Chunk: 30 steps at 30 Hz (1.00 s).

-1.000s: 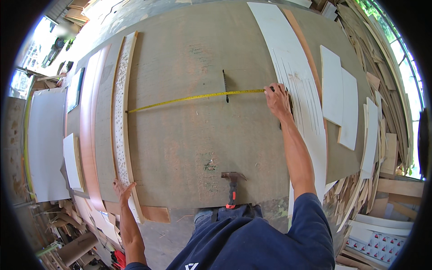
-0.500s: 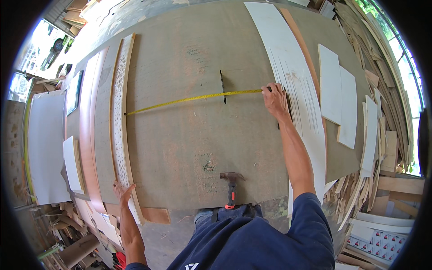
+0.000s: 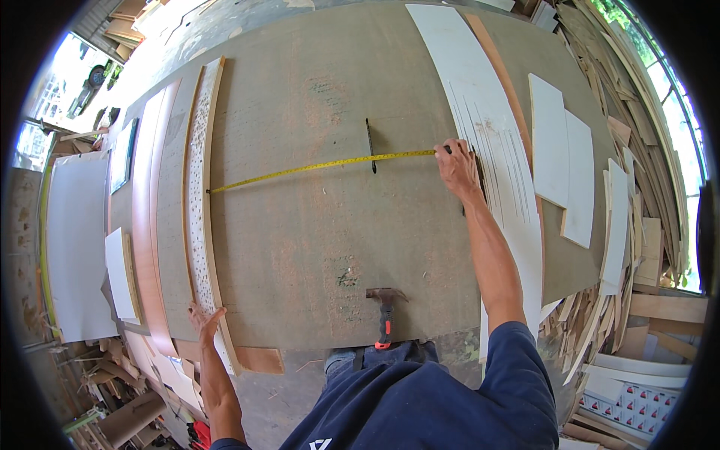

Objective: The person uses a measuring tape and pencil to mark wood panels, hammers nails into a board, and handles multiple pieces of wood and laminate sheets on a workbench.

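Currently, a yellow tape measure (image 3: 322, 165) is being held stretched across the big board (image 3: 300, 247) by the right hand (image 3: 456, 166), closed on its right end. The left hand (image 3: 204, 321), fingers spread, is being pressed flat on a perforated strip (image 3: 201, 217) at the near edge. A hammer (image 3: 385, 315) is lying between both hands.

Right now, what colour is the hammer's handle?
Black with a red end, on the hammer lying on the board, seen from the head view.

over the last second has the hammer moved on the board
No. The hammer lies at the same spot by the board's near edge, handle toward the person.
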Each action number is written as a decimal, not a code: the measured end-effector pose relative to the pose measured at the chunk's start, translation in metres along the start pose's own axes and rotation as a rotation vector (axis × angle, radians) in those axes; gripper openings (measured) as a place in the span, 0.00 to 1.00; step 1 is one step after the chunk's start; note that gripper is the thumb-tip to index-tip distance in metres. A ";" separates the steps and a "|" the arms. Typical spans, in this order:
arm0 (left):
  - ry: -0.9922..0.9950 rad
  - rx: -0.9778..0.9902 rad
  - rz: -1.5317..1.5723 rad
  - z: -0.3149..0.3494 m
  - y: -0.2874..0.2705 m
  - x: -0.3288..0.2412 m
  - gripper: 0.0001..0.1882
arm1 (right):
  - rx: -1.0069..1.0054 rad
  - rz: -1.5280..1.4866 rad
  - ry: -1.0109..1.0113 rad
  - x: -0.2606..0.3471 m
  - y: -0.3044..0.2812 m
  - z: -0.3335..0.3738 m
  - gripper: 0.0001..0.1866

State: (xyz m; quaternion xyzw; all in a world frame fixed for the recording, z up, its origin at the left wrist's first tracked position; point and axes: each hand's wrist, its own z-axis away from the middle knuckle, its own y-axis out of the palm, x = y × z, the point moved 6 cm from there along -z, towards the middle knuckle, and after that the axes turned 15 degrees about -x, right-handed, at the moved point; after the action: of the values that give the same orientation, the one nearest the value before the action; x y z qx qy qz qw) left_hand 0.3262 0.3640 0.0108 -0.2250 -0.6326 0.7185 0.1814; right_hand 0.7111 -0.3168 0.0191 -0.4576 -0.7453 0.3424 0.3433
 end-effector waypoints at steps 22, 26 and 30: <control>0.011 -0.015 0.005 0.004 -0.002 -0.003 0.67 | 0.000 0.017 -0.010 -0.002 0.003 0.000 0.11; 0.011 -0.016 -0.009 0.002 -0.001 -0.001 0.67 | -0.003 0.015 -0.019 -0.001 0.003 0.000 0.11; 0.013 0.002 -0.023 0.002 -0.002 -0.004 0.68 | -0.019 0.014 -0.021 -0.003 0.006 0.003 0.11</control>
State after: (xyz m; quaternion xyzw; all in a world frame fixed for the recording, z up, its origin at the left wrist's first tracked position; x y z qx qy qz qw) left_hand 0.3281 0.3608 0.0131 -0.2220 -0.6334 0.7154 0.1940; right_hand 0.7131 -0.3182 0.0119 -0.4623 -0.7489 0.3424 0.3288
